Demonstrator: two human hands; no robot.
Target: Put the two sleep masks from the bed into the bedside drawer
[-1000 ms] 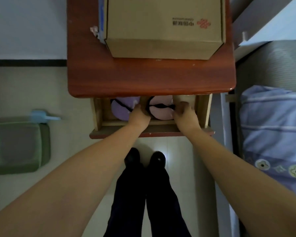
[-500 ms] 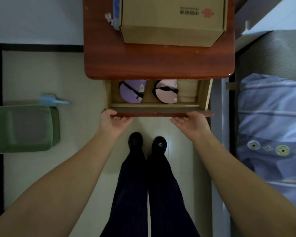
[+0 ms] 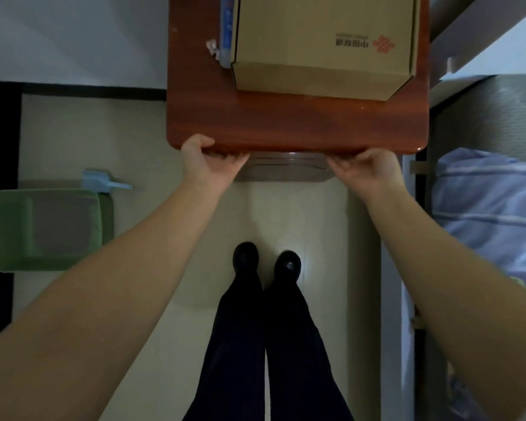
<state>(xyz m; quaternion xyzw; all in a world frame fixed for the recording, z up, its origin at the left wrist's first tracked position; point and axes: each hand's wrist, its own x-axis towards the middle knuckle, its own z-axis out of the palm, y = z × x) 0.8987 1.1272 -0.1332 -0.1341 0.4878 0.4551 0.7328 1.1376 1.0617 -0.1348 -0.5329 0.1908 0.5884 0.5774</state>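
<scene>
Left hand [image 3: 208, 165] and right hand [image 3: 366, 171] curled against drawer [image 3: 286, 170] front, nearly shut. Masks hidden; likely soft, light. Rigid front best pushed at both ends.

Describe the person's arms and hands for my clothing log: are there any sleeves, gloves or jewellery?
Both forearms are bare up to the picture's edge: no sleeves show. The left hand and right hand wear no gloves; no rings, watch or bracelets are visible, though the picture is dim.
</scene>
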